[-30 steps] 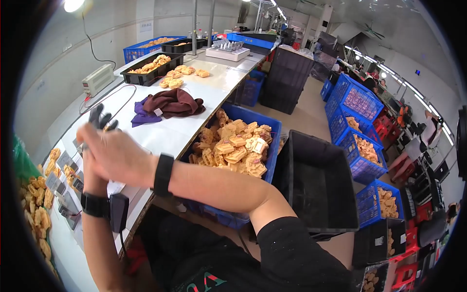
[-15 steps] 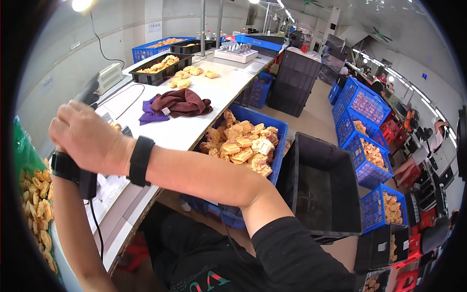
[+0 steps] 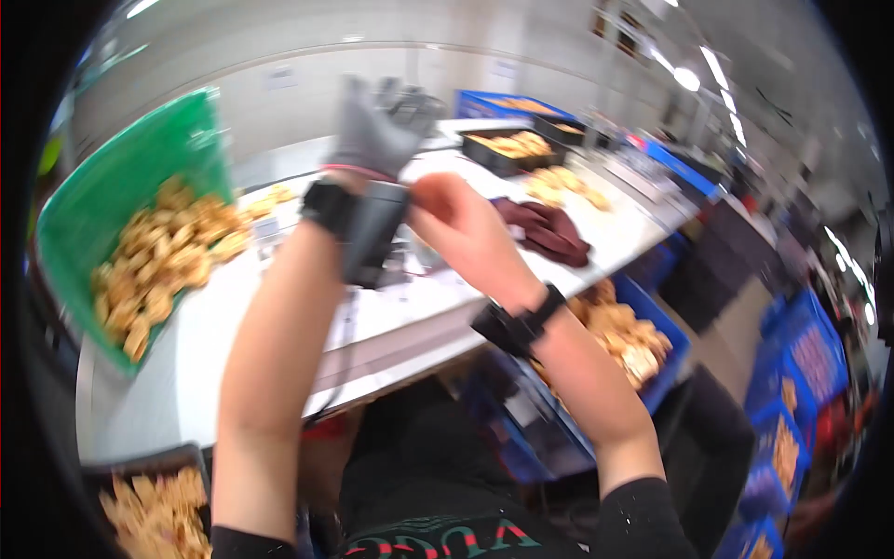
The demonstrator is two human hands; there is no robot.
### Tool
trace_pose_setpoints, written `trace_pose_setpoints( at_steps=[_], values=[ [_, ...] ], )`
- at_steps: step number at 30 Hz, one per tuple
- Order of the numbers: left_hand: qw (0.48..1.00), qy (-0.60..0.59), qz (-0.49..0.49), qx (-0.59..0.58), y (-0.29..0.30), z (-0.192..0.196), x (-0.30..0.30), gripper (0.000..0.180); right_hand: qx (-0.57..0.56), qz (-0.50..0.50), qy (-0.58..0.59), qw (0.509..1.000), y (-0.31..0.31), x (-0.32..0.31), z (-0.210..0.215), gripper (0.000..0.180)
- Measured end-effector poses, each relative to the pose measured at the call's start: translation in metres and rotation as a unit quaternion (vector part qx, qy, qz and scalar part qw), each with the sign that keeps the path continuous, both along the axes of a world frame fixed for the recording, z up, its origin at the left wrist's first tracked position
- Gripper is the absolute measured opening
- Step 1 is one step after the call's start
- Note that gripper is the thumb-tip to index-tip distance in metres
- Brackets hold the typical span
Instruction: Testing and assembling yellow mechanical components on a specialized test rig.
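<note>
My left hand [image 3: 372,135] is raised over the workbench in a grey glove, its fingers blurred but stretched upward. A black strap [image 3: 328,209] and a dark box-shaped device [image 3: 375,233] sit on that wrist, with a cable hanging down. Bare, my right hand [image 3: 458,216] has its fingers curled against the edge of the glove cuff and device. What those fingertips pinch is hidden. Another black strap [image 3: 521,321] circles my right wrist. Beyond it, a dark maroon cloth [image 3: 549,233] lies crumpled on the white bench [image 3: 391,326].
At the left, a green bag [image 3: 70,233] spills tan plastic-looking parts [image 3: 172,256]. A black bin of similar pieces [image 3: 154,508] stands below. Blue crates [image 3: 675,359] of parts are at the right. Black trays [image 3: 494,160] stand at the bench's back.
The view has swung left, bringing the green bag fully in. My right hand has shifted from wrapping the left wrist to the right side of its device, uncovering the gloved left hand.
</note>
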State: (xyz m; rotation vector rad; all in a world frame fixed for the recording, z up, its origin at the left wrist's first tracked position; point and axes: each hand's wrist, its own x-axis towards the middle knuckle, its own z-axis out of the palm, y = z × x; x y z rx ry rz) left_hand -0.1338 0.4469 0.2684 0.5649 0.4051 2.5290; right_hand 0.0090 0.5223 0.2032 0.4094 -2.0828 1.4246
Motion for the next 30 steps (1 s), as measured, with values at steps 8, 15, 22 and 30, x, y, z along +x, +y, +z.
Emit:
trace_pose_setpoints(
  at_steps=[8,15,22,30],
  values=[
    [0.991,-0.027,0.128,0.016,-0.052,-0.003,0.018,0.069,0.101,-0.018,0.142,0.984,-0.061,-0.001,-0.020,0.041],
    [0.990,-0.008,0.141,0.023,-0.052,-0.015,0.021,0.073,-0.009,0.026,0.105,0.994,-0.057,-0.010,-0.022,0.023],
    [0.982,0.029,0.184,0.014,-0.058,-0.027,0.023,0.073,0.129,-0.104,0.192,0.967,-0.058,-0.006,-0.015,0.016],
    [0.987,0.099,0.119,0.036,-0.073,-0.034,0.027,0.090,0.226,0.032,0.170,0.959,-0.062,-0.001,-0.035,0.032]
  ],
)
